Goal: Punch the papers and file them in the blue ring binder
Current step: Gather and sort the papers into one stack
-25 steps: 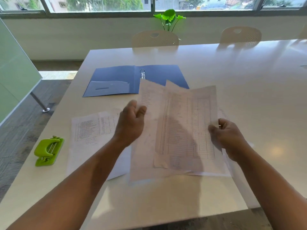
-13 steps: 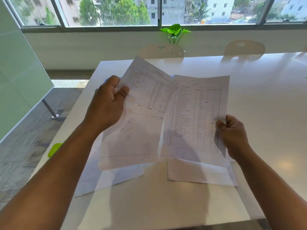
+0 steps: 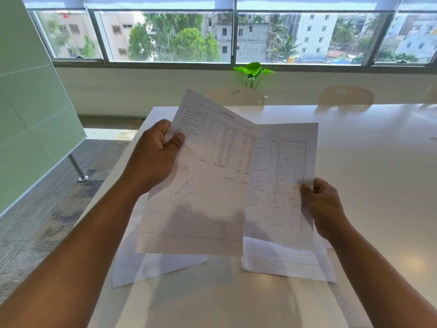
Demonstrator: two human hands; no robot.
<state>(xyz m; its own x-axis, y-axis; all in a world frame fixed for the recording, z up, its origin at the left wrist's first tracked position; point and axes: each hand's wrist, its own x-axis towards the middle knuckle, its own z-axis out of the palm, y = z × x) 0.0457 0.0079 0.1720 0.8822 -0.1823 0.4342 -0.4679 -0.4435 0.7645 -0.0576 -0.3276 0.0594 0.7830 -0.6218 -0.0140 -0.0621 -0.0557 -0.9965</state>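
I hold two printed sheets up in front of me above the table. My left hand (image 3: 156, 152) pinches the upper left edge of a sheet with a table and handwriting (image 3: 201, 185). My right hand (image 3: 321, 204) grips the right edge of a second sheet with a ruled list (image 3: 281, 176), which lies partly behind the first. More loose papers lie flat on the white table (image 3: 366, 162), one at the left (image 3: 146, 268) and one at the right (image 3: 283, 261). The raised sheets hide the blue ring binder, and the green hole punch is out of view.
Two pale chairs (image 3: 236, 95) (image 3: 345, 95) stand at the table's far side, with a green plant (image 3: 253, 72) behind them by the window. A frosted glass partition (image 3: 30, 114) with a metal foot stands left of the table.
Both hands have lifted the two sheets off the table and raised them higher. My view has tilted upward, so the binder and the punch have dropped out of sight.
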